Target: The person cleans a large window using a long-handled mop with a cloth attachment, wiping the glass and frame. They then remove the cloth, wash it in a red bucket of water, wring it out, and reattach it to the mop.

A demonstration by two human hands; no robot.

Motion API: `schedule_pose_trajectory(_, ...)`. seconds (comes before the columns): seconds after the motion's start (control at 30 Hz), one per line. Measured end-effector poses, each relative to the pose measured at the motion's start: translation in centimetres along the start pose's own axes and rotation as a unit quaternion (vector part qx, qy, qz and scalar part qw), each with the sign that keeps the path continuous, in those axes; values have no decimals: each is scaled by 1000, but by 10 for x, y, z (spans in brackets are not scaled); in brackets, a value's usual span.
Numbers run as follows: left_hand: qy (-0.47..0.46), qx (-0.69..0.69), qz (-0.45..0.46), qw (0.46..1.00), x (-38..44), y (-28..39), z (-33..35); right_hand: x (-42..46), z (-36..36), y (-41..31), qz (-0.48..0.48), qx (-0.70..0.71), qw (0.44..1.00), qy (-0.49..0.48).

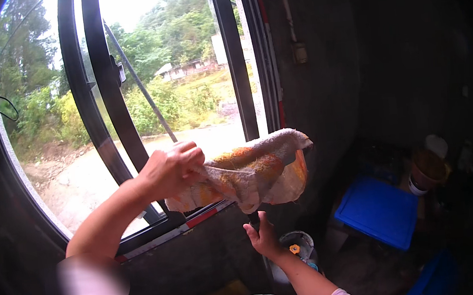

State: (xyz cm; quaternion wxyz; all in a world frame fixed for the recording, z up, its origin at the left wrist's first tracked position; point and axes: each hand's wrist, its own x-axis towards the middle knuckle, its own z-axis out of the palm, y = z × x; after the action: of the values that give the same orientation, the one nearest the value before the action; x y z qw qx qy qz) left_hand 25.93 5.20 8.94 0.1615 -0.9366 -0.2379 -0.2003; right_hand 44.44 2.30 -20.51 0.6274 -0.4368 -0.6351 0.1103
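Note:
My left hand grips the left edge of a worn terry towel with an orange and pale pattern. The towel is draped over something just in front of the window, and its folds hide what lies beneath. Below it, my right hand is closed around a black handle that runs up under the cloth. What the handle belongs to is covered.
Ahead stands a dark-framed sliding window with a red-and-white striped strip along its sill. At lower right are a gas cylinder with an orange valve knob, a blue plastic lid and a brown bucket.

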Motion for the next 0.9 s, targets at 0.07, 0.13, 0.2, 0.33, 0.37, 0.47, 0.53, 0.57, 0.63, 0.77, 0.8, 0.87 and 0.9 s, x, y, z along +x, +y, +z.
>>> schedule_pose_trajectory(0.07,105,24,64,992,-8,-5,18,1,-11,-1,-6,-7,1000,-2)
schedule_pose_trajectory(0.13,171,16,57,984,-23,0,19,3,-16,-8,-11,-3,1000,-13)
schedule_pose_trajectory(0.2,252,46,25,966,-48,-12,27,2,-16,-16,-11,-9,999,-33)
schedule_pose_trajectory(0.33,318,23,-11,948,-92,-27,70,-2,-7,10,-7,-1,1000,4)
schedule_pose_trajectory(0.37,311,-52,-84,945,-105,-17,88,-2,-4,17,-2,0,1000,5)
schedule_pose_trajectory(0.47,246,-245,-243,906,-134,17,148,-7,-5,16,11,24,1000,12)
schedule_pose_trajectory(0.53,109,-343,-268,894,-148,44,200,-19,-2,34,57,58,997,-9)
schedule_pose_trajectory(0.57,55,-334,-214,916,-151,64,219,-37,4,49,66,60,996,-25)
schedule_pose_trajectory(0.63,-5,-505,-241,829,-155,116,272,-75,6,75,115,69,987,-84)
schedule_pose_trajectory(0.77,3,-531,-248,810,-175,168,395,-112,14,99,171,-127,972,-97)
schedule_pose_trajectory(0.8,35,-577,-247,778,-181,174,401,-107,15,95,192,-103,972,-86)
schedule_pose_trajectory(0.87,-37,-642,-326,693,-184,171,413,-94,12,87,194,-67,977,-64)
schedule_pose_trajectory(0.9,-4,-659,-339,672,-187,174,422,-87,8,76,180,-51,980,-69)
